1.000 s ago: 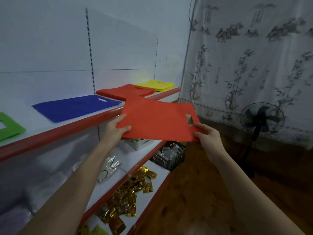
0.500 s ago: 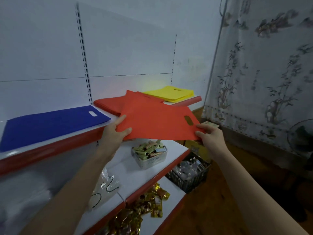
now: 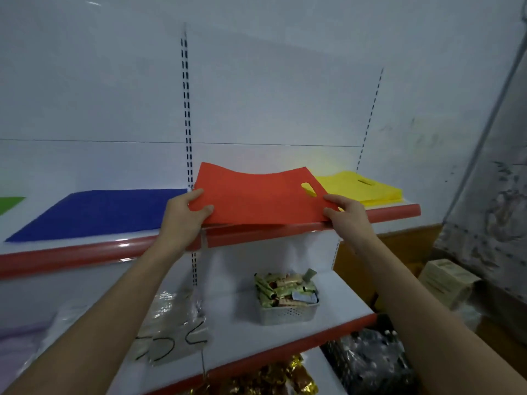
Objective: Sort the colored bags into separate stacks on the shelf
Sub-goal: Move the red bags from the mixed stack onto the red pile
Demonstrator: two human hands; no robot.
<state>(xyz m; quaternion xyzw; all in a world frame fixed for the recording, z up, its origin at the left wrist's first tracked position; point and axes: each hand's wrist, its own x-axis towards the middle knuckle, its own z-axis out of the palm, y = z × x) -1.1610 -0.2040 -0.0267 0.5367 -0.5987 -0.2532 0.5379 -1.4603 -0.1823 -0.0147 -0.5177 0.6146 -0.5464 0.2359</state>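
Carrying flat red nonwoven bag with die-cut handle (image 3: 256, 195) from open air a second ago onto top shelf (image 3: 85, 252), between blue bag (image 3: 99, 212) and yellow stack (image 3: 368, 188). Left hand (image 3: 185, 215), right hand (image 3: 348, 215) pinch opposite edges. Release pending; red stack beneath hidden.

Wall: pale white back panels (image 3: 271, 89) with a thin horizontal seam.
Uprights: two slotted black-holed strips (image 3: 186, 109), one in the middle, one further right.
Shelving: white shelves with red front edges (image 3: 85, 256), in tiers.
Right side: grey printed curtain (image 3: 490, 195) hanging beside the wall.
Floor: brown, partly visible at lower right.
Light: dim, bluish.
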